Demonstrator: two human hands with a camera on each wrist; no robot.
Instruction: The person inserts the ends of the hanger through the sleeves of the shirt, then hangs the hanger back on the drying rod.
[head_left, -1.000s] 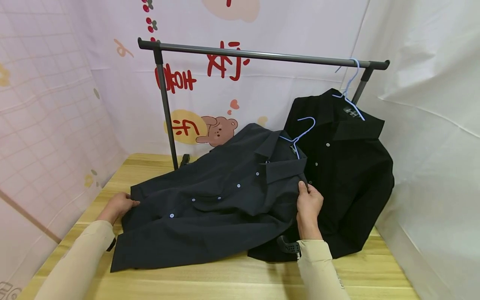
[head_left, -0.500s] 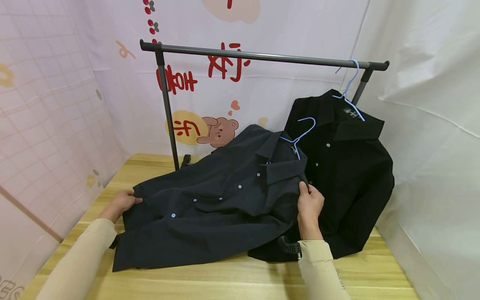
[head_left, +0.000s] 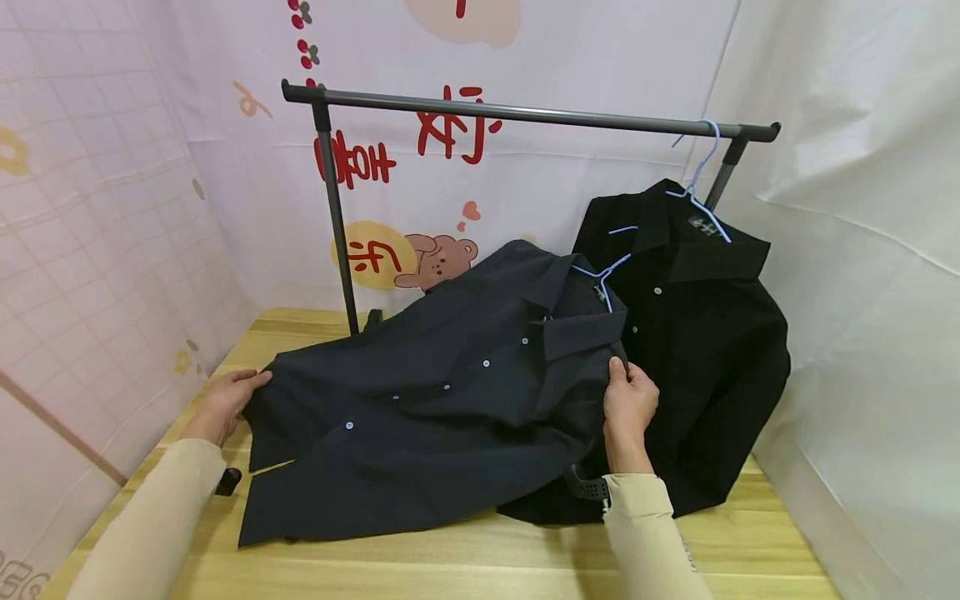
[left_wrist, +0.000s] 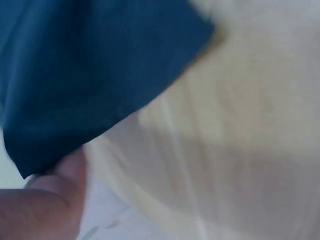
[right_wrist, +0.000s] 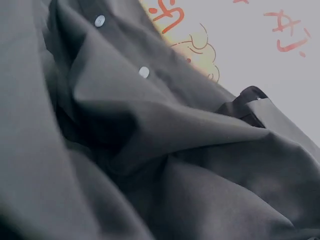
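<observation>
The dark navy shirt lay half raised over the table. The right hand pinched its shoulder under the collar; the left hand gripped its hem. The lifting step seemed in hand, and next its hanger would need to reach the rail.

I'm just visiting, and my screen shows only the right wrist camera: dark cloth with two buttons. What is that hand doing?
Observer: The right hand pinches the shoulder of a dark shirt, just below its collar.
Operator: And the other hand?
Observer: The left hand holds that shirt's far end, near the hem, over a wooden table.
Operator: Is it on a hanger?
Observer: Yes, a light blue hanger sticks out of its collar, hooked on nothing.
Operator: Anything else nearby?
Observer: A second, black shirt hangs from a grey rail on the right.
</observation>
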